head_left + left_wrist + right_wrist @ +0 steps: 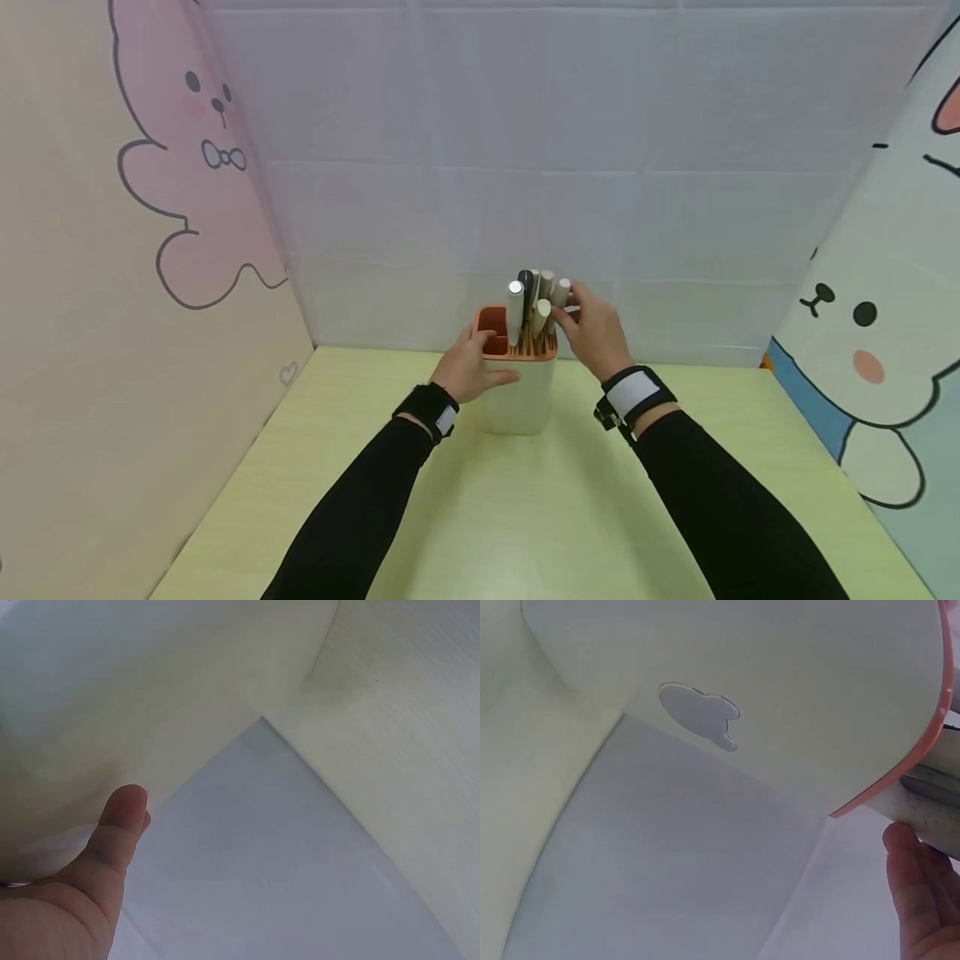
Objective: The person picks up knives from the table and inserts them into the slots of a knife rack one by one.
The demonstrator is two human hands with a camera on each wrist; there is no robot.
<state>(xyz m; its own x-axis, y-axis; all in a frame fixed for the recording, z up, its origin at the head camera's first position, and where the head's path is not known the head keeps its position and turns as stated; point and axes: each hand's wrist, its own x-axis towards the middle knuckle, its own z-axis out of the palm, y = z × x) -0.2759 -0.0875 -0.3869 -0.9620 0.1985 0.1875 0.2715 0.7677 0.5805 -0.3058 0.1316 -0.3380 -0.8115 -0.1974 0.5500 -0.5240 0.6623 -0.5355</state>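
Note:
A white knife holder (516, 402) with an orange rim stands upright on the table, several handles rising from its right part. My left hand (471, 367) grips the holder's left side, fingers at the rim and thumb across the front. My right hand (597, 335) pinches the rightmost white knife handle (560, 292), whose lower end is hidden inside the holder. Beside it are a shorter white handle (542, 315), a black handle (526, 287) and a white handle with a shiny end (514, 310). In the right wrist view, fingertips touch a pale handle (928, 812) just beyond the rim.
The pale yellow table (360, 517) meets a white back wall (465, 208) close behind the holder. Side panels with cartoon animals (187, 167) stand left and right. A cut-out (697, 714) shows on the holder's side. The left rim opening (491, 318) holds no handles.

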